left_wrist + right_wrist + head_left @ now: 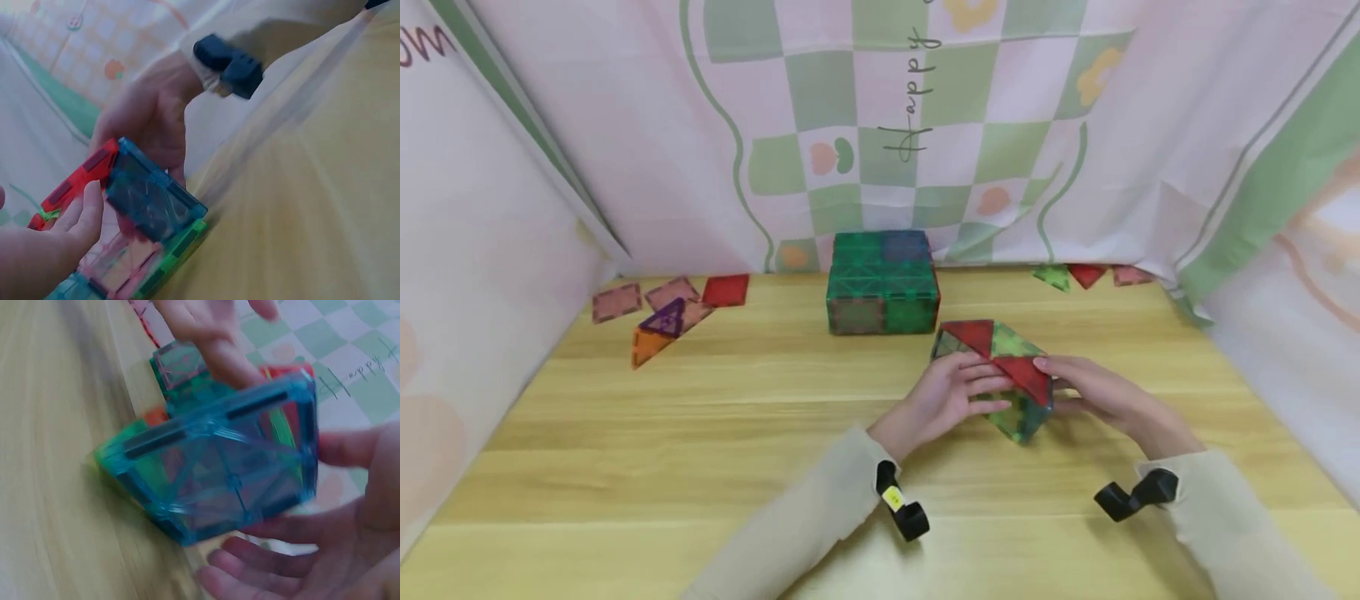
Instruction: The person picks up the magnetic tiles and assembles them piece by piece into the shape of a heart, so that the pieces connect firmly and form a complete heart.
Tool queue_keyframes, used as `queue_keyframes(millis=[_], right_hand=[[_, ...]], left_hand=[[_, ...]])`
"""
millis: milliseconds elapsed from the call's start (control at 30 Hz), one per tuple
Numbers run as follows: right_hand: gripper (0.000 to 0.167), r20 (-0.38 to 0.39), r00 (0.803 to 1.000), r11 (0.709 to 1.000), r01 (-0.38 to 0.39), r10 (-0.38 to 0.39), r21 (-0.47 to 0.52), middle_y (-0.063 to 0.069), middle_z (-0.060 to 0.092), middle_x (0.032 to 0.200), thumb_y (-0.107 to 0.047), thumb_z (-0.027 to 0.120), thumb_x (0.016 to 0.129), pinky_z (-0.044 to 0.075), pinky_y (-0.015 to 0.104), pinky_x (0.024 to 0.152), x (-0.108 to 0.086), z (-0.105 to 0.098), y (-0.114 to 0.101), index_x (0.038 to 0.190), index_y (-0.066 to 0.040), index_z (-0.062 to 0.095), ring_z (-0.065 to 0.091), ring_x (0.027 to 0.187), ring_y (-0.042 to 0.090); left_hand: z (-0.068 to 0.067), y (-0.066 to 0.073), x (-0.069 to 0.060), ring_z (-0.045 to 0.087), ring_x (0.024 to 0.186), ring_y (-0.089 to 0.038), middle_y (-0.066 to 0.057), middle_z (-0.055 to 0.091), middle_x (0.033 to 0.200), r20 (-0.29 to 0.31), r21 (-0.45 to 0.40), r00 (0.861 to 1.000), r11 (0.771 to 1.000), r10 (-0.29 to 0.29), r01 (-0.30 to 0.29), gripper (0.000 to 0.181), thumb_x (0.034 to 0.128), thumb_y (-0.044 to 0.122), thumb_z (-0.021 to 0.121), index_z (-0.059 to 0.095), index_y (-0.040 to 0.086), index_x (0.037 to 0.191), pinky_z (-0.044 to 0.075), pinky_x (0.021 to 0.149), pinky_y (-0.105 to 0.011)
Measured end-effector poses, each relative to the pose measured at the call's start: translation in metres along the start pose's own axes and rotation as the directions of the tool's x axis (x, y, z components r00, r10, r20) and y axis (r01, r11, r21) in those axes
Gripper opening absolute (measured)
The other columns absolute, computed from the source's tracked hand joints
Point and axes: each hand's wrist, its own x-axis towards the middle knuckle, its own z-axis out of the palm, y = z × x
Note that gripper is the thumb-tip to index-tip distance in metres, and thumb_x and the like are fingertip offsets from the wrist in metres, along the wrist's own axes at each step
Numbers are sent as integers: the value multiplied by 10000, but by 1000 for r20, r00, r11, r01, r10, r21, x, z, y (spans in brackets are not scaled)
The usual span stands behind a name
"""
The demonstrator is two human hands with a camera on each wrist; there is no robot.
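Right-hand grip (1093, 392) pinches the small tile model (1022, 371) at its right end, thumb on the red top and fingers lower down along the side. The left-hand grip (951, 396) is spread, its nearly straight fingers lying along the model's near-left side, supporting more than clasping, as far as can be judged. So the model sits between the two hands, to the left of the right hand and to the right of the left one.

Its long axis seems to run slantwise, from far left to near right, with the blue-framed tile (150, 197) at the right end. What matters most is the large green block (883, 287) on the desk (737, 450): it stands far and left of the model, square to the back edge, so the two lie askew. The model's far-left corner comes just beside the block's right side; touching or apart, I cannot tell. Of the two hands, the left is nearer to the block. Whether the model rests on the desk is unclear.
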Motion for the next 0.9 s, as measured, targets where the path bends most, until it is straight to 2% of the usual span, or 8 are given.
queue_keyframes(millis=[33,100,200,333,400,467,700,900], right_hand=[[568,-31,1000,1000,5,-5,-17,10,572,1138,-336,367,1029,522,275,847,1,2,-1,1338,140,381,574,952,-10],[590,-93,995,998,17,-23,-56,112,552,1190,-323,376,1028,524,270,839,2,6,-3,1347,172,336,552,933,-47],[582,-186,982,995,12,-30,-99,249,492,1248,-300,395,1024,525,263,826,2,12,-5,1340,183,319,523,910,-68],[640,-281,958,996,23,-48,-92,338,386,1347,-317,415,1015,521,232,833,6,20,-9,1400,162,237,566,1044,116],[676,-320,946,996,30,-58,-90,352,339,1387,-336,418,1011,515,202,829,10,23,-11,1433,141,193,536,1132,241],[702,-361,930,994,26,-62,-103,355,316,1411,-358,420,1006,507,167,811,15,23,-11,1453,124,174,512,1163,292],[711,-442,894,995,31,-70,-96,319,348,1422,-390,449,987,489,119,771,35,18,-12,1453,102,231,534,1001,74],[704,-485,872,996,27,-67,-89,300,366,1406,-395,469,976,493,130,767,49,15,-15,1450,82,261,496,1118,239]], left_hand=[[-1,1,3,301,1376,-435,-330,225,1498,-4,-2,1000,1000,2,-2,428,990,193,314,335,-70,1328,289,1096,-570],[-2,4,11,273,1390,-427,-319,182,1517,-9,-19,1000,1000,1,-1,511,995,203,306,213,-78,1411,275,1106,-567],[-4,6,22,259,1398,-408,-288,188,1528,-10,-28,1000,1000,6,-7,526,995,214,304,213,-73,1427,255,1115,-569],[-6,11,40,171,1433,-397,-264,128,1552,-47,-35,999,999,24,-26,601,991,226,315,129,-75,1477,201,1141,-557],[-7,13,47,103,1449,-396,-259,72,1563,-76,-52,997,998,26,-30,632,992,232,317,71,-73,1488,171,1154,-547],[-8,14,54,54,1456,-393,-257,24,1569,-93,-66,995,997,26,-32,648,996,234,314,26,-63,1495,158,1162,-533],[-11,17,70,210,1432,-375,-254,202,1543,-93,-76,990,991,103,-110,551,1000,215,305,193,-29,1482,200,1165,-486],[-12,17,77,80,1464,-360,-228,58,1580,-155,-106,982,986,110,-128,598,1003,237,332,117,30,1521,97,1193,-458]])
